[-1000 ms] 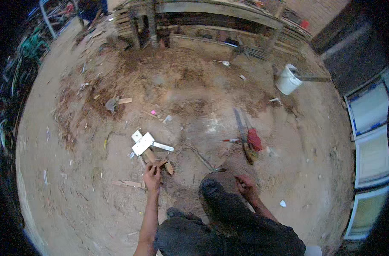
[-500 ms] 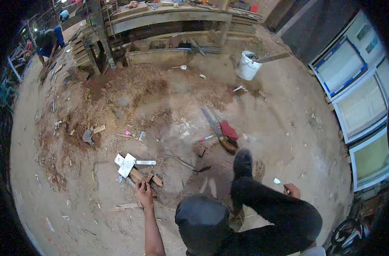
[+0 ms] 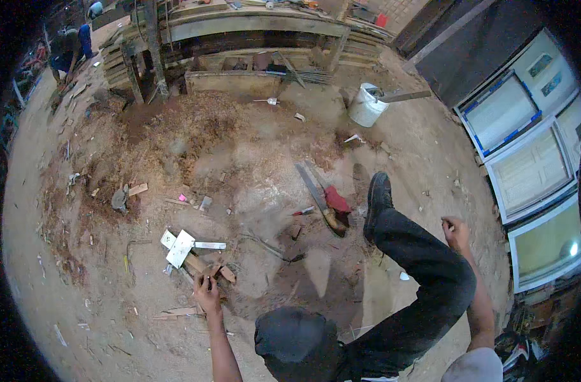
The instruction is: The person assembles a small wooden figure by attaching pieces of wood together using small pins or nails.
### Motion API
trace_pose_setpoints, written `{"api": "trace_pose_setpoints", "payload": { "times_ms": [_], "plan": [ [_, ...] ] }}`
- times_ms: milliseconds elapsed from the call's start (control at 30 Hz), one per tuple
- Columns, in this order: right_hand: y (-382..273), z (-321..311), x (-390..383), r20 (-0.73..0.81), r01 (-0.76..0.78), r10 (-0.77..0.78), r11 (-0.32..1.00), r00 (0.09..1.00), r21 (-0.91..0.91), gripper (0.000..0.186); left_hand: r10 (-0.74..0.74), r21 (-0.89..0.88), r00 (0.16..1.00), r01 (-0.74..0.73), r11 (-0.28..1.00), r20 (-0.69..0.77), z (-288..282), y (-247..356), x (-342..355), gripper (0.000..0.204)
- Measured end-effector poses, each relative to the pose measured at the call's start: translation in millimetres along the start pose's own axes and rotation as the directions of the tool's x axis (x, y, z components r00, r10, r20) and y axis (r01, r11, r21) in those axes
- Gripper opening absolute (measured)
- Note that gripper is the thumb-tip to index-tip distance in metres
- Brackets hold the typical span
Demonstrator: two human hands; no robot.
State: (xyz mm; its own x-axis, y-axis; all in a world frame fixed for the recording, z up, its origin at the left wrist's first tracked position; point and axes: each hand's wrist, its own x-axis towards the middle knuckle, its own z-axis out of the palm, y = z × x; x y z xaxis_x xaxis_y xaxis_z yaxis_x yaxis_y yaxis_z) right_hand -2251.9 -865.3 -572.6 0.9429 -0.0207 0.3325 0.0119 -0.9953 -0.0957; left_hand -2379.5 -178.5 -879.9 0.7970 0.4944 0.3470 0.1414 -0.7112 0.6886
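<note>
My left hand is low over the ground left of my knee, its fingers bent together around something small and dark that I cannot make out. Just beyond its fingertips lie short brown wood pieces, and against them rest flat white plates with a narrow white strip. My right hand is held up to the right of my bent leg, fingers curled in; whether anything small is in them cannot be made out. Ahead of my knees lies a long-bladed tool with a wooden handle, next to a red cloth.
My black shoe is planted beside the cloth. A red-and-white pen-like tool and a bent dark rod lie nearby. Farther off stand a white bucket, a wooden workbench and framed panels. Another person bends at far left.
My right hand has risen and moved forward, its forearm now showing beside my leg. My left hand stays by the wood pieces. The view has shifted slightly.
</note>
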Motion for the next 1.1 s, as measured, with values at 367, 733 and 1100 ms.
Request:
{"api": "trace_pose_setpoints", "payload": {
  "times_ms": [367, 733, 1100],
  "plan": [
    [-170, -116, 47, 0.362, 0.016, 0.046, 0.986, 0.931, -0.165, 0.039, -0.078, 0.07, 0.994, 0.072, 0.995, 0.08, -9, -15, -3, 0.021],
    [-171, -170, -70, 0.212, -0.182, 0.182, 0.983, 0.96, -0.018, 0.023, -0.093, 0.105, 0.994, 0.087, 0.991, 0.056, 4, -2, -5, 0.016],
    [-232, -176, -33, 0.755, -0.142, -0.117, 0.953, 0.645, 0.269, 0.03, -0.046, 0.049, 0.994, 0.041, 0.998, 0.097, -9, -6, 5, 0.017]
  ]
}}
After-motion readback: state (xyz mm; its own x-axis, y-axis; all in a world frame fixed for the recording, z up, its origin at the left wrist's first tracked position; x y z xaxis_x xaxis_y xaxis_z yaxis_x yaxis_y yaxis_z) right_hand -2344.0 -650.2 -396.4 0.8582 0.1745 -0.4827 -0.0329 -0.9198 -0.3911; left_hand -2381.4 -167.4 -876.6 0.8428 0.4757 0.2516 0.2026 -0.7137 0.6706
